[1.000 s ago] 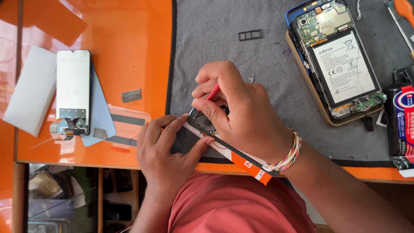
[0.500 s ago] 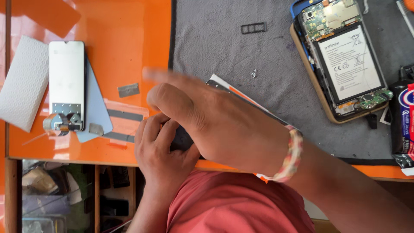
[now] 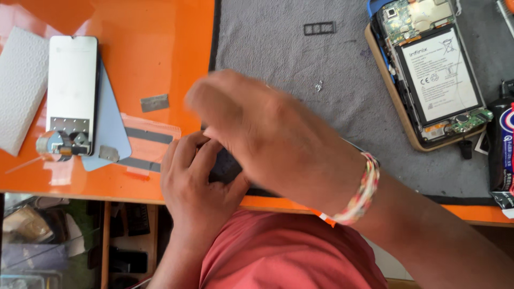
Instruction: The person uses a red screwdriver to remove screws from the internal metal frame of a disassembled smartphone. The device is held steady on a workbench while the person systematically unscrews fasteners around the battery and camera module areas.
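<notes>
At the far left of the orange bench (image 3: 160, 64) lie a white foam pad (image 3: 21, 85) and a white-backed phone screen (image 3: 72, 91) resting on a blue sheet (image 3: 113, 134). The left hand (image 3: 195, 176) curls its fingers around a small dark flat part (image 3: 227, 166) at the bench's near edge, mostly hidden. The blurred right hand (image 3: 267, 134) hovers over it, fingers loosely bent; I cannot tell whether it holds anything. An opened phone (image 3: 433, 75) lies on the grey mat (image 3: 332, 69) at right.

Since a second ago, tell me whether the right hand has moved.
Yes. The right hand has swung left, away from the opened phone and toward the edge between the grey mat and the orange table. It is motion-blurred.
</notes>
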